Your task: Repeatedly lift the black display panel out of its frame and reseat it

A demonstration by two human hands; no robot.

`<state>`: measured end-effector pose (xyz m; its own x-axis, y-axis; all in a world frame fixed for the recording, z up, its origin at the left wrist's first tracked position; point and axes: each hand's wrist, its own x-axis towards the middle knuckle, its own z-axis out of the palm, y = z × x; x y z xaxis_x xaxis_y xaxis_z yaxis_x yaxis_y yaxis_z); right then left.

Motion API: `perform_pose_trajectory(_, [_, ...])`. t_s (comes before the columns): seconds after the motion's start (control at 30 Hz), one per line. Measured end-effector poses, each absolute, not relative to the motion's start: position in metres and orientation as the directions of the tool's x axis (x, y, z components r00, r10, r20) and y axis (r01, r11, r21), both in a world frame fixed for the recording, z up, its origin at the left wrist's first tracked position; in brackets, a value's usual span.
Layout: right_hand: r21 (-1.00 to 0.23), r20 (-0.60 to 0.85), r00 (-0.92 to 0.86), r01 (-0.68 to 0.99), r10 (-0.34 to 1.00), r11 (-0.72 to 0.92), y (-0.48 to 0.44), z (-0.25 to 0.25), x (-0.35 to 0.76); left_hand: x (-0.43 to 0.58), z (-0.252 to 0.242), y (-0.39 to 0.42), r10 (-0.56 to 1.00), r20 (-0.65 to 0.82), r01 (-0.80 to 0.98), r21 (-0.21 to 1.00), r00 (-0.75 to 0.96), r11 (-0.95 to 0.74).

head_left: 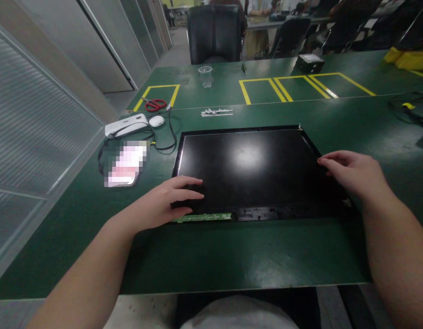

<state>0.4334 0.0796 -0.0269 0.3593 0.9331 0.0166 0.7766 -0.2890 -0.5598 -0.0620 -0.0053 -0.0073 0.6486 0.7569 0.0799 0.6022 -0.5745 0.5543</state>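
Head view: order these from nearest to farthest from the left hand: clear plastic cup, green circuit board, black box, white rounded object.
From the left hand:
1. Green circuit board: by the thumb, along the black panel's near edge.
2. White rounded object: beyond the hand, left of the panel.
3. Clear plastic cup: farther back, past the panel.
4. Black box: far back, to the right.

Workshop, with yellow-marked green table (pixel 245 256) and black office chairs (pixel 214 34).

Green table (pixel 252 260), black padded chair (pixel 214 34), ribbed wall panels (pixel 40 109)
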Motion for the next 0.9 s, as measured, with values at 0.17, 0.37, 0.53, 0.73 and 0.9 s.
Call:
perform_pose_trajectory(0.17, [-0.557, 0.028, 0.371, 0.777, 0.928, -0.293, 0.0782, -0.0250, 0.4305, -0.0591, -0.0051, -0.0071, 0.737, 0.102, 0.600, 0.512, 0.668, -0.615])
perform_pose_trajectory(0.37, [-0.572, 0.038, 0.371, 0.770, 0.928, -0.284, 0.0772, -0.0231, 0.4283, -0.0581, -0.0053, -0.0082, 0.733, 0.087, 0.632, 0.446, 0.674, -0.634])
perform_pose_trajectory(0.53, [-0.552, 0.039, 0.367, 0.783, 0.930, -0.286, 0.0773, -0.0227, 0.4271, -0.0569, -0.0063, -0.0089, 0.729, 0.077, 0.652, 0.393, 0.680, -0.649])
perform_pose_trajectory(0.73, [-0.560, 0.027, 0.367, 0.776, 0.930, -0.290, 0.0778, -0.0261, 0.4317, -0.0575, -0.0064, -0.0089, 0.750, 0.074, 0.666, 0.410, 0.657, -0.624])
perform_pose_trajectory(0.9, [-0.578, 0.027, 0.363, 0.766, 0.932, -0.281, 0.0790, -0.0292, 0.4346, -0.0616, -0.0097, -0.0083, 0.756, 0.101, 0.669, 0.400, 0.647, -0.626])
